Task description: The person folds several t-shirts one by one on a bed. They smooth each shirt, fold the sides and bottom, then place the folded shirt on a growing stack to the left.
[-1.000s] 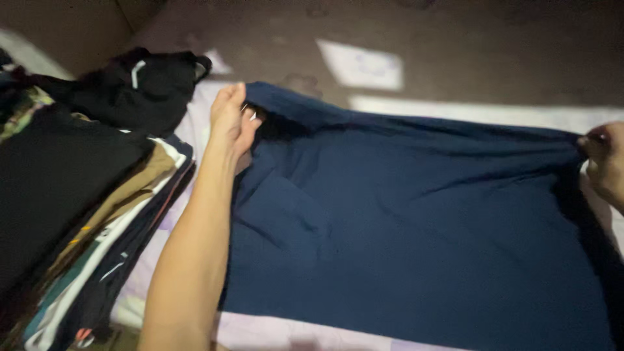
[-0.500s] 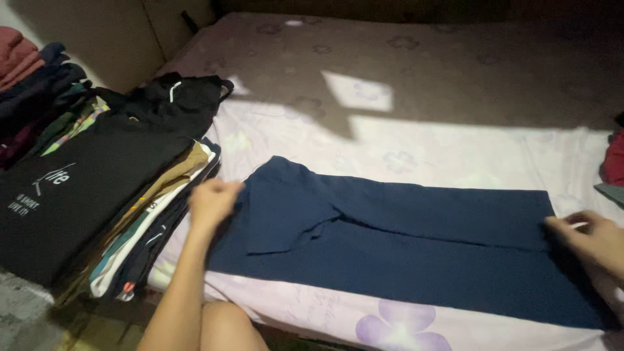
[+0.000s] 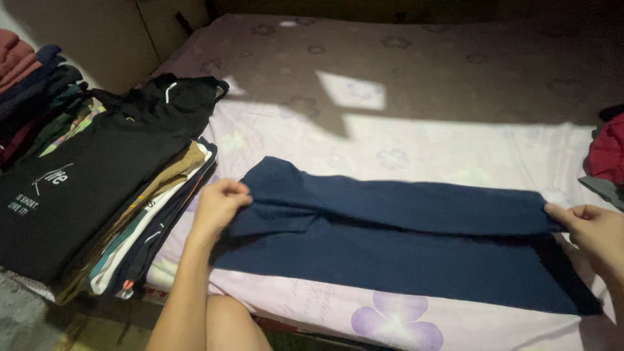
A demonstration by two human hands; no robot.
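Floral bed [image 3: 403, 71] carries navy garment [image 3: 396, 253], spread flat near front edge, upper part folded over. Your left hand [image 3: 218, 205] pinches its left fold; your right hand [image 3: 595, 231] clamps its right edge. Clothes stack [image 3: 97, 188] just left of garment. Red cloth [image 3: 608, 156] far right.

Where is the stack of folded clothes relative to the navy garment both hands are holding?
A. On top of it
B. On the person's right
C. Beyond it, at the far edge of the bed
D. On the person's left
D: the stack of folded clothes sits just outside the left hand, which grips one end of the navy garment while the right hand grips the other.
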